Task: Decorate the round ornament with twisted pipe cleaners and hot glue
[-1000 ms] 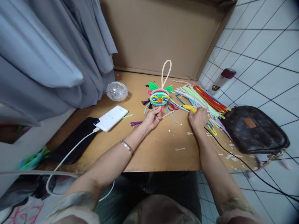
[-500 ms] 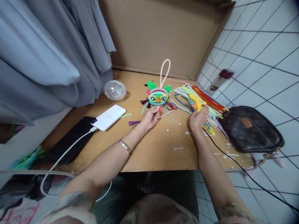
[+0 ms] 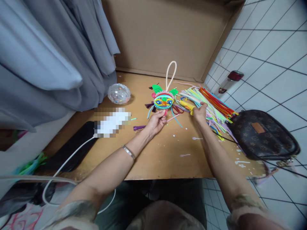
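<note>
My left hand (image 3: 157,122) is closed, pinching a small pink piece (image 3: 165,112) just below a colourful craft face (image 3: 164,101). The face has green ears, blue eyes, an orange nose and a white loop (image 3: 170,76) standing up from its top. My right hand (image 3: 199,112) is wrapped round a yellow glue gun (image 3: 187,106), whose nozzle points left at the right side of the face. Blue and dark red strands hang beside the face. A bundle of coloured pipe cleaners (image 3: 212,103) lies behind and right of the glue gun.
A clear ball (image 3: 119,93) sits at the back left. Left of my arm are a pixelated white object (image 3: 112,123) with a white cable and a black case (image 3: 72,147). A brown patterned bag (image 3: 266,134) lies at the right edge, near a black cord.
My right hand has turned the glue gun, so its nozzle now points left, close to the face. My left hand stays in nearly the same place.
</note>
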`<state>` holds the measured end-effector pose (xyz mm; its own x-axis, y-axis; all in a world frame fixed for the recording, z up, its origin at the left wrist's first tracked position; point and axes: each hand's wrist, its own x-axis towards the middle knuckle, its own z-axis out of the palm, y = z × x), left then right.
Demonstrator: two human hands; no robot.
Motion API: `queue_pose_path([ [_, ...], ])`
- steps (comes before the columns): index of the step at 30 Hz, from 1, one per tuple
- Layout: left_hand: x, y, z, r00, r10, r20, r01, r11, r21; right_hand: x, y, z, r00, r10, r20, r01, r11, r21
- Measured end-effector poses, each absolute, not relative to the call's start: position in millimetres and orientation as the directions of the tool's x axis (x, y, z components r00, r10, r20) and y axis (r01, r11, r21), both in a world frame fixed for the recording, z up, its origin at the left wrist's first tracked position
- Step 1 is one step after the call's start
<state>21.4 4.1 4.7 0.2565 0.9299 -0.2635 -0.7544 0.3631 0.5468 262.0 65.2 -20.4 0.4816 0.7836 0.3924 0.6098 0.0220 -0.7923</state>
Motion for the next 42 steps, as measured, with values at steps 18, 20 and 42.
queue_pose_path([
  [18,21.5,3.4,4.9,0.259,0.931,-0.259,-0.760,0.362,0.540,260.7,12.6,-15.3,0.316,0.739,0.595,0.829,0.090,-0.551],
  [20,21.1,3.2,5.0,0.258,0.931,-0.257,-0.762,0.360,0.539,255.7,9.1,-19.6,0.332,0.761,0.557,0.837,0.036,-0.547],
  [42,21.4,5.2,0.8,0.139,0.979,-0.148,-0.670,0.203,0.714,158.4,6.3,-10.4,-0.040,0.588,0.808,0.693,0.599,-0.402],
])
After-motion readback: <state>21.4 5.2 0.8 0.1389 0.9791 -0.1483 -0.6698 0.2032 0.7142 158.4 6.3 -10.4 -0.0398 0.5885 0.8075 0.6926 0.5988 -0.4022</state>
